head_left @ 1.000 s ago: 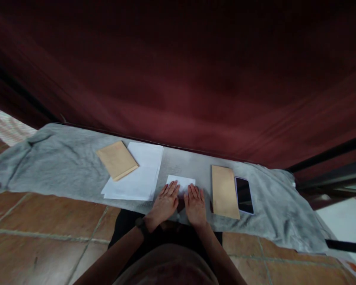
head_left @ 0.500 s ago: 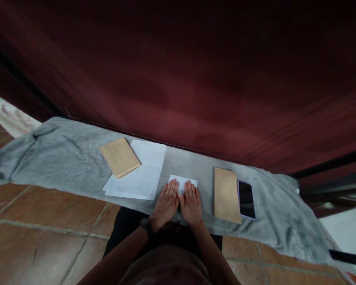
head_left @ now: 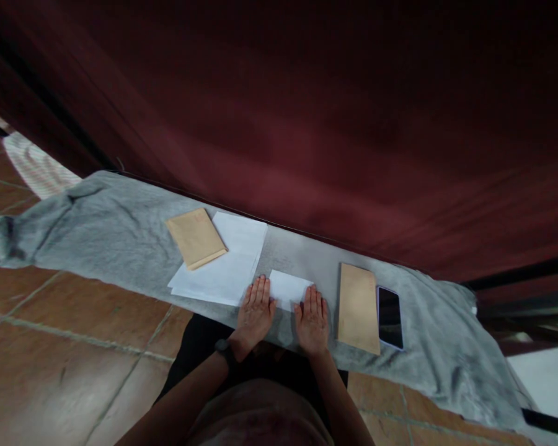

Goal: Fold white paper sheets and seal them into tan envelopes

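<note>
A small folded-looking white paper (head_left: 289,288) lies flat on the grey cloth in front of me. My left hand (head_left: 255,310) rests flat at its left edge, fingers stretched out, with a dark band on the wrist. At the paper's right edge lies my right hand (head_left: 312,316), palm down and fingers straight. Neither hand grips anything. Larger white sheets (head_left: 232,266) are just left of my left hand, partly under a brown envelope (head_left: 196,238). To the right of my right hand is another brown envelope (head_left: 359,308).
A phone (head_left: 390,317) with a dark screen lies beside the right envelope. The grey cloth (head_left: 116,229) covers a long narrow surface. A dark red upright surface (head_left: 288,148) stands behind it. Tiled floor (head_left: 97,384) shows below.
My hands have moved apart, from the middle of the small paper to its left and right edges, uncovering more of it. The view has shifted slightly.
</note>
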`<state>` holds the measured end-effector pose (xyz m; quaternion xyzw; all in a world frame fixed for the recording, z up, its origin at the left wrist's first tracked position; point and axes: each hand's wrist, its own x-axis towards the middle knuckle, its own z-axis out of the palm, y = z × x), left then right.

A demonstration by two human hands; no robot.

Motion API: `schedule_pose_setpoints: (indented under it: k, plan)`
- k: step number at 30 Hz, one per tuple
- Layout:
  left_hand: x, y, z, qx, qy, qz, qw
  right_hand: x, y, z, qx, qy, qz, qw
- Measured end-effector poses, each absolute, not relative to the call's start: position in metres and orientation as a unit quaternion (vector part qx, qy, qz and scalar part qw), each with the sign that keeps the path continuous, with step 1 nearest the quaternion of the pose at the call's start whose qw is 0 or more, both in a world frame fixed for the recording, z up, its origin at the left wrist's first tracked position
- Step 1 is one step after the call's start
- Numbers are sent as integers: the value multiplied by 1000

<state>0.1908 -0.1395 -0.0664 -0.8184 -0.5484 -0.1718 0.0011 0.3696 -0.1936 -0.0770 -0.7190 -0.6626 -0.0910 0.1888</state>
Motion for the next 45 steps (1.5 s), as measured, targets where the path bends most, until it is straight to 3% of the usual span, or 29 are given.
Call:
schedule_pose_setpoints:
  k: [9,19,31,45]
  plan:
    - [245,-140,-62,-889,-417,-180,-56,371,-197,-80,-709,-680,-88,163]
    - [222,-118,-64,-848,-503,-165,-25,369,-194,-80,-711,-672,-111,177]
    - [212,-121,-56,-846,-511,-147,-34,361,-177,-66,-710,-676,-42,195]
    - [214,-118,-53,-869,-479,-114,-52,357,-171,-65,-668,-733,-34,124]
